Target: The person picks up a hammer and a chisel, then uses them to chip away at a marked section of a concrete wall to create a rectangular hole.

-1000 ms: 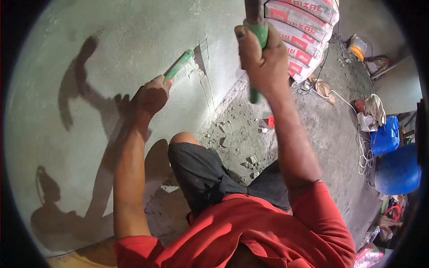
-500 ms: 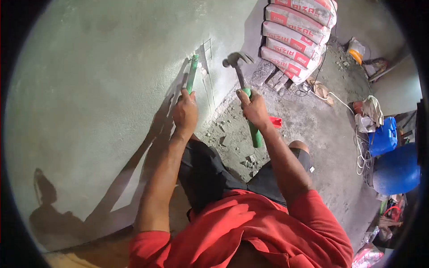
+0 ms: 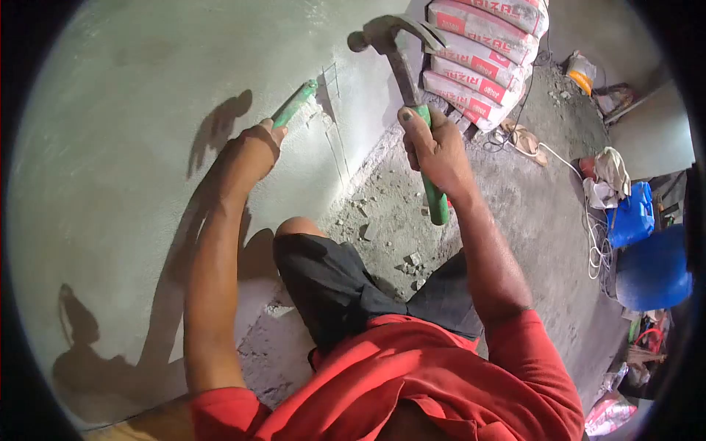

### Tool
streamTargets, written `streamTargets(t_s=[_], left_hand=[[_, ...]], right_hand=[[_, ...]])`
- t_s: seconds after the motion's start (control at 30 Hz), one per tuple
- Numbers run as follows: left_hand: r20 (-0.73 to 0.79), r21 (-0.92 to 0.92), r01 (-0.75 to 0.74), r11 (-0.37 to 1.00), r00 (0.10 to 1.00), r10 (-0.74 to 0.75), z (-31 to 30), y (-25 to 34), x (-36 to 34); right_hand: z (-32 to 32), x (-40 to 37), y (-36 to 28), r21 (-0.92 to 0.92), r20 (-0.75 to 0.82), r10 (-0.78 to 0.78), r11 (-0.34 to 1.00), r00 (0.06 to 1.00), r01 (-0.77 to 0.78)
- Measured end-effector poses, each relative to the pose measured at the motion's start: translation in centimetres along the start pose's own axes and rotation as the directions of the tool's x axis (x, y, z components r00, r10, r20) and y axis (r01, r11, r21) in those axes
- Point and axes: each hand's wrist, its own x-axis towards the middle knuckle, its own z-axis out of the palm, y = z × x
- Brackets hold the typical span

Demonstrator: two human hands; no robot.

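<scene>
My left hand (image 3: 252,156) is wrapped round a green chisel (image 3: 296,104). The chisel slants up to the right, and its far end is at the chipped patch on the grey plastered wall (image 3: 147,88). Thin lines mark out a narrow strip on the wall beside that patch. In my right hand (image 3: 440,153) is a claw hammer (image 3: 403,77) with a green grip, closed in my fingers. Its dark head is raised, up and to the right of the chisel and apart from it.
Stacked cement bags (image 3: 482,62) stand at the wall's far end. Rubble (image 3: 412,261) litters the floor between my knees. Along the right lie a white cord (image 3: 592,250), a blue jug (image 3: 631,214), a blue drum (image 3: 654,272) and assorted clutter.
The hammer has risen and come nearer the camera. My left hand has shifted left and up, tilting the chisel from near upright to a slant. My left knee now shows beside the wall.
</scene>
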Motion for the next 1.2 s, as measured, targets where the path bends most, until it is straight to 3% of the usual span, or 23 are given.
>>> streamTargets(t_s=[0.03,0.1,0.13,0.17,0.23,0.3,0.33,0.37,0.4,0.43,0.47,0.6,0.67,0.77,0.83,0.9,0.97,1.03,1.13,1.2], left_hand=[[0.009,0.002,-0.001,1.0,1.0,0.001,0.4,0.0,0.2],[-0.151,0.11,-0.059,0.992,0.986,0.075,0.5,-0.2,0.4],[-0.359,0.204,-0.201,0.958,0.895,0.264,-0.4,-0.9,0.3],[-0.354,0.211,-0.202,0.956,0.896,0.268,-1.3,-1.0,0.5],[-0.32,-0.137,-0.223,0.965,0.932,0.17,-4.2,0.0,-0.8],[-0.286,-0.14,-0.261,0.955,0.934,0.214,-3.2,-1.7,0.6],[-0.304,0.271,-0.394,0.878,0.831,0.467,-1.1,-4.3,3.6],[-0.207,0.635,-0.439,0.636,0.696,0.687,0.1,-5.7,5.3],[-0.202,0.637,-0.441,0.632,0.696,0.689,0.3,-5.3,4.9],[-0.234,0.391,-0.363,0.846,0.849,0.473,0.5,-4.5,4.1],[-0.191,0.12,-0.21,0.97,0.954,0.23,0.5,-3.8,3.4],[-0.115,0.159,-0.149,0.976,0.979,0.168,-0.7,-2.6,2.8],[-0.067,0.007,-0.167,0.986,0.984,0.167,-1.3,-2.4,2.4],[0.037,-0.008,-0.113,0.994,0.993,0.113,-1.9,-2.2,2.9],[0.022,-0.038,-0.12,0.992,0.992,0.121,-1.9,-2.1,2.7],[-0.006,-0.073,-0.137,0.988,0.991,0.137,-1.8,-2.2,2.6],[-0.114,-0.049,-0.248,0.967,0.964,0.241,-0.6,-3.1,3.3],[-0.129,-0.058,-0.228,0.972,0.967,0.219,-0.8,-2.4,2.8],[-0.028,-0.122,-0.135,0.983,0.991,0.132,-0.4,-2.8,3.3],[-0.075,0.045,-0.148,0.988,0.986,0.151,-0.1,-3.2,4.7]], right_hand=[[0.0,-0.2,-0.3,0.0,0.0,0.009,1.0,1.0,-0.009],[0.1,-0.2,-0.8,-0.061,0.016,0.003,0.998,1.0,-0.002],[0.0,0.0,-0.8,-0.056,0.014,0.005,0.998,1.0,-0.004],[0.0,0.2,-0.7,-0.055,0.026,-0.011,0.998,1.0,0.012],[0.2,0.1,-0.4,-0.052,0.042,-0.017,0.998,0.999,0.02],[0.4,0.0,-0.3,-0.024,0.047,-0.005,1.0,0.999,0.006],[0.5,0.1,-0.2,-0.019,0.046,-0.006,1.0,0.999,0.007],[0.6,0.1,-0.1,-0.005,0.051,0.002,1.0,0.999,-0.001],[0.7,0.1,0.1,0.006,0.056,0.011,1.0,0.998,-0.012],[0.8,0.0,0.1,0.007,0.053,0.015,1.0,0.998,-0.016],[0.9,0.0,-0.1,-0.015,0.064,0.023,1.0,0.998,-0.022],[1.3,0.6,0.2,-0.015,0.081,-0.015,1.0,0.997,0.016],[1.3,1.1,-0.8,-0.014,0.076,-0.028,0.999,0.997,0.029],[2.1,2.5,-2.2,0.001,0.043,-0.085,0.996,0.995,0.086],[4.1,3.5,-0.6,-0.131,-0.111,-0.258,0.961,0.96,0.244],[6.4,4.8,4.7,-0.292,-0.02,-0.222,0.934,0.975,0.207],[6.4,6.0,6.2,-0.366,0.07,-0.163,0.914,0.984,0.177],[5.1,5.7,3.9,-0.315,0.056,-0.152,0.935,0.987,0.162],[2.4,4.7,-2.3,-0.137,0.048,-0.088,0.986,0.995,0.094],[1.0,4.7,-5.8,-0.096,-0.081,-0.253,0.965,0.964,0.245]])
